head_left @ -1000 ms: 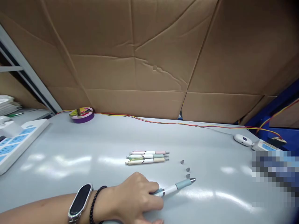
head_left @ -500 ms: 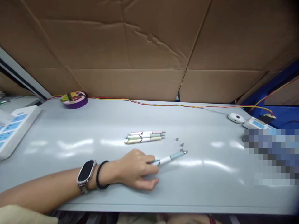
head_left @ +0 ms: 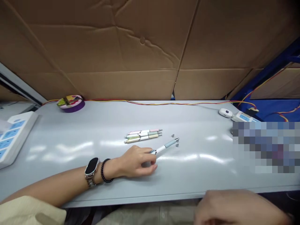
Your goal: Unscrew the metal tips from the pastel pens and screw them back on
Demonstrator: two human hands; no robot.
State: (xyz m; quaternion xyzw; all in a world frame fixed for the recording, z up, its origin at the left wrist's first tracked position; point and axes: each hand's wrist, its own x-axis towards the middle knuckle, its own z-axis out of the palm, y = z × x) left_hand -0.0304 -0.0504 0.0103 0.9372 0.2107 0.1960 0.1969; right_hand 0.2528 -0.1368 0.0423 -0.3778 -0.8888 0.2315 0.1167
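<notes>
My left hand point(head_left: 138, 162), wearing a watch and a dark bead bracelet, is closed on the clip end of a white and light-blue pen point(head_left: 161, 149). The pen's metal tip points away to the right, beside two small grey metal pieces point(head_left: 172, 135) on the table. Behind the hand lie a pink and white pen point(head_left: 145, 132), a green and white pen point(head_left: 144, 135) and a yellow and white pen point(head_left: 142, 138), side by side. Blurred at the lower right, my right hand point(head_left: 222, 206) is at the table's front edge; its fingers cannot be made out.
A purple round tin point(head_left: 72, 108) stands at the back left. White power strips lie at the left point(head_left: 21, 134) and right point(head_left: 243, 117), with a small white device point(head_left: 225, 112) near the right one. Thin wires run along the cardboard wall point(head_left: 131, 84). A pixelated patch hides the right side.
My left hand has tilted the pen so its tip points further up and away. My right hand has come into view at the bottom right. The whole view has shifted slightly.
</notes>
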